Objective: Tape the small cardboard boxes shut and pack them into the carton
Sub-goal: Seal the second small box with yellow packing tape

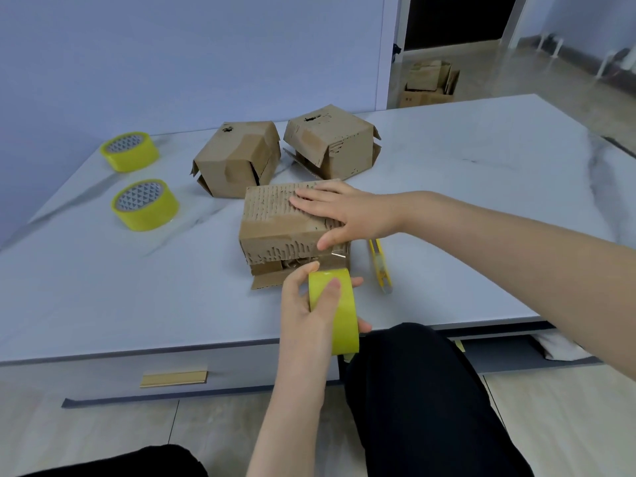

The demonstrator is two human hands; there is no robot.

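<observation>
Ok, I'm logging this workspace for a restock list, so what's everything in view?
small cardboard boxes: three, brown, one near the table's front, two behind it
tape rolls: three, yellow, two on the table's left, one held
cutter: one, yellow, on the table right of the near box
table: one, white marbled
cartons: count unclear, brown, on the floor far behind
left hand: grips a tape roll
right hand: flat on the near box

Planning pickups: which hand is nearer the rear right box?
Right: the right hand rests on the front box, just before the rear right box; the left hand grips a tape roll, nearer the person.
</observation>
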